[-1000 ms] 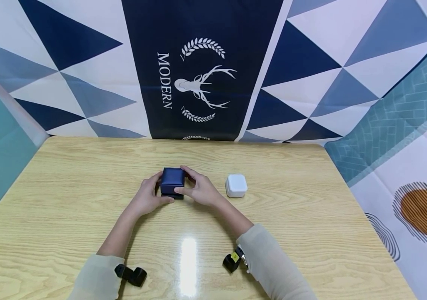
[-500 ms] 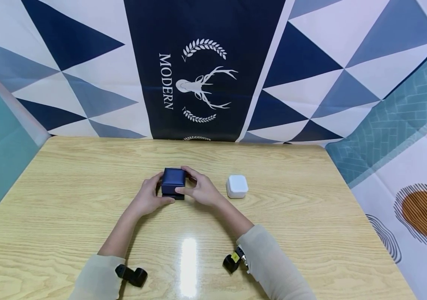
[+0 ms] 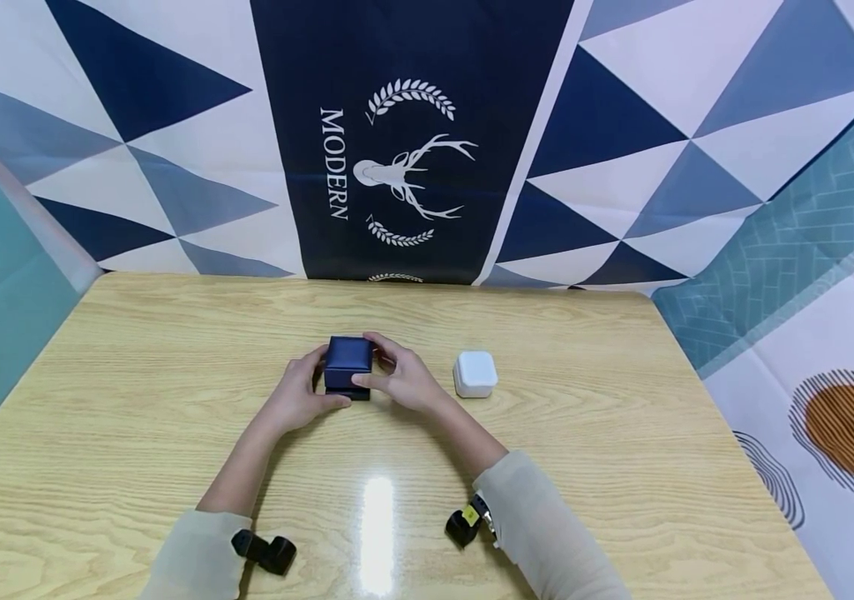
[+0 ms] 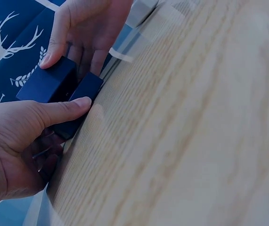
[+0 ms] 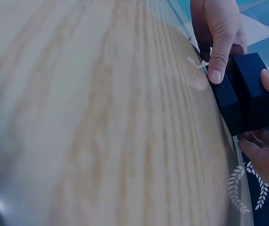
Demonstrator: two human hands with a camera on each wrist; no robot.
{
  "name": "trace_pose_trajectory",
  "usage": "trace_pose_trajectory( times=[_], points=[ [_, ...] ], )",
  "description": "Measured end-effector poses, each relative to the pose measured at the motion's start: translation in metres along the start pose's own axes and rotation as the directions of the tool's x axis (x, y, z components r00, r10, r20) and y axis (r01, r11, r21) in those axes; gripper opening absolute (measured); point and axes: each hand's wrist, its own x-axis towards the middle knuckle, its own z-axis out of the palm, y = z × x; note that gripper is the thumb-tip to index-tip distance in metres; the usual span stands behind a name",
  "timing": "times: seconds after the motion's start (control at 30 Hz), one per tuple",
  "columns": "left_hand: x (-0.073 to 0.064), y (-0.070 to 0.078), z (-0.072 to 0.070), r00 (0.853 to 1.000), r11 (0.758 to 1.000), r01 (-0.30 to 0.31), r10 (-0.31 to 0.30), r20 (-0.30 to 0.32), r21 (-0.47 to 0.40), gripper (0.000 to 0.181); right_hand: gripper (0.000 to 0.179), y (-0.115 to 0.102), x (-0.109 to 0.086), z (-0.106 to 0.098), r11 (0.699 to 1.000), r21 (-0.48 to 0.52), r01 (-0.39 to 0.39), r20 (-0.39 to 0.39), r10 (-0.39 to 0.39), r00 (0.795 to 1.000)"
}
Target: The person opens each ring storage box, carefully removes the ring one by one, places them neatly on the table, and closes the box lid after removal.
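A small dark blue box with a lid [image 3: 348, 354] and a lower part [image 3: 359, 394] stands on the table between both hands. My left hand [image 3: 293, 400] grips the lower part, its thumb along the near side and its fingers on the far side. From the right, my right hand [image 3: 407, 383] holds the lid between thumb and fingers. Both wrist views show a dark gap between the lid [image 4: 48, 84] and the lower part [image 5: 228, 106]. The inside of the box is hidden.
A white rounded cube-shaped box [image 3: 476, 373] stands on the wooden table [image 3: 584, 467], right of my right hand. Behind the table's far edge hangs a patterned cloth [image 3: 412, 50] with a deer print. A black camera [image 3: 265, 552] is strapped to each wrist.
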Motion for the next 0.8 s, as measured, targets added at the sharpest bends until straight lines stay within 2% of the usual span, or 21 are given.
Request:
trace_pose_trajectory(
  times=[0.33, 0.5, 0.6, 0.8],
  points=[
    [-0.001, 0.000, 0.001, 1.000, 1.000, 0.010, -0.010, -0.001, 0.006, 0.091, 0.068, 0.004, 0.000, -0.001, 1.000, 0.017, -0.008, 0.020, 0.008, 1.000],
    [-0.001, -0.001, 0.002, 1.000, 1.000, 0.008, -0.008, 0.000, -0.005, 0.092, 0.070, 0.024, 0.011, -0.001, 0.999, 0.039, -0.017, 0.032, 0.016, 0.999],
    [0.000, -0.001, 0.002, 1.000, 1.000, 0.002, -0.002, 0.000, -0.014, 0.091, 0.071, 0.035, 0.017, 0.001, 0.998, 0.064, -0.012, 0.023, 0.010, 1.000],
    [0.000, -0.001, 0.001, 1.000, 1.000, -0.011, 0.011, -0.003, -0.026, 0.092, 0.067, 0.035, 0.016, 0.002, 0.997, 0.083, 0.009, -0.010, -0.008, 1.000]
  ],
)
